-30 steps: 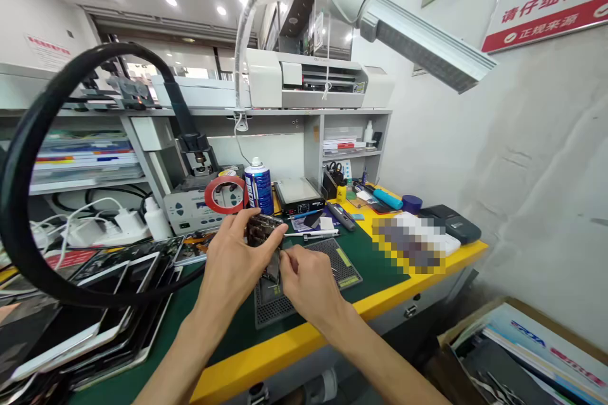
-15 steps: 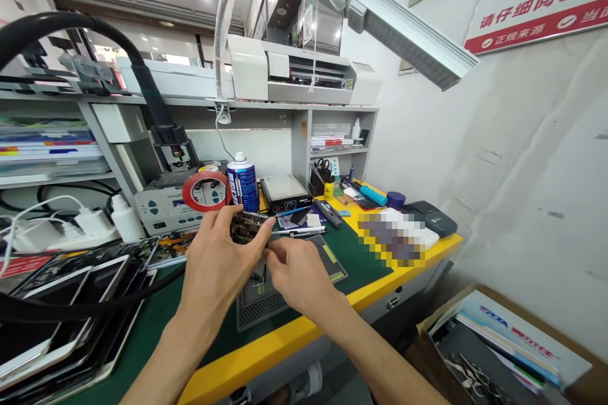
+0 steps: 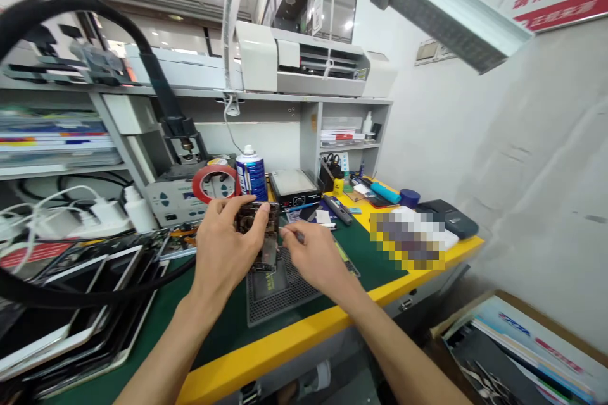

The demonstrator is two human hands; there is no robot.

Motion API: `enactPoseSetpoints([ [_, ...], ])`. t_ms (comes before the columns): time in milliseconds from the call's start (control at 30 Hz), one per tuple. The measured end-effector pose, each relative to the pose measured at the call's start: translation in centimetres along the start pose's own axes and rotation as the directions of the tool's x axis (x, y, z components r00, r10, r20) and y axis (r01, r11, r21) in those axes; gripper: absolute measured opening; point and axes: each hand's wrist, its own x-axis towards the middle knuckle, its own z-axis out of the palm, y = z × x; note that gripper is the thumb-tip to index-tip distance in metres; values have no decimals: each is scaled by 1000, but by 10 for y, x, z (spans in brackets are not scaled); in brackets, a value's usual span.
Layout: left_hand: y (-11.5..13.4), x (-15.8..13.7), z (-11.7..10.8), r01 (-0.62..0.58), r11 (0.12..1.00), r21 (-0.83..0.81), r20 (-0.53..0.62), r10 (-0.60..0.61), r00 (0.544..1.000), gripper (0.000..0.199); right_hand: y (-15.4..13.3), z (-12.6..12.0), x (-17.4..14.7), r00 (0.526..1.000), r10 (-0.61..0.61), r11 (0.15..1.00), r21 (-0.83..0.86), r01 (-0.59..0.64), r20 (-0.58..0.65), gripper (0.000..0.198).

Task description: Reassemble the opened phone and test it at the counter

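While device (image 3: 268,255) is held: clamped in fingers of left hand (image 3: 223,235)
Right hand (image 3: 313,254): slim tool (image 3: 299,236) is pinched in fingers

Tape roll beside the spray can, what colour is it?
The tape roll is red, clearest in the head view.

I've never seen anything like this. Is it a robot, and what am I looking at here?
No robot here: these are a person's two bare hands, seen from a camera worn on that person's head, looking forward and down.

The left hand holds a flat device, rather like an opened phone, with inner parts showing. The right hand, close beside it, pinches a slim item, mostly hidden by the fingers.

Below is a dark perforated mat on a green worktop with a yellow edge. Flat panels are piled at the left; farther back stand a blue spray can and a red ring.
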Motion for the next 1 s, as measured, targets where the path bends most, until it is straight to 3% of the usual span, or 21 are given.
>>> enactPoseSetpoints([
  [100, -8, 3, -5, 35, 972, -231, 48, -25, 999, 23, 7, -3, 11, 998, -30, 999, 45, 27, 64, 29],
  [267, -17, 14, -4, 210, 809, -549, 253, -79, 964, 22, 9, -3, 22, 985, -102, 993, 79, 92, 139, 27],
  [433, -27, 23, 6, 283, 685, -672, 304, -93, 948, 21, 14, -3, 25, 975, -137, 990, 51, 130, 175, 25],
  [700, -28, 28, 5, 496, 443, -747, 531, -52, 846, 26, 14, -2, 28, 965, -167, 986, 15, 167, 201, 30],
  [867, -29, 28, 7, 544, 380, -749, 570, -50, 820, 27, 15, -2, 30, 959, -169, 985, 1, 174, 228, 31],
  [1000, -26, 29, 8, 558, 378, -739, 589, -39, 807, 28, 18, -3, 28, 959, -160, 986, -1, 164, 232, 32],
])
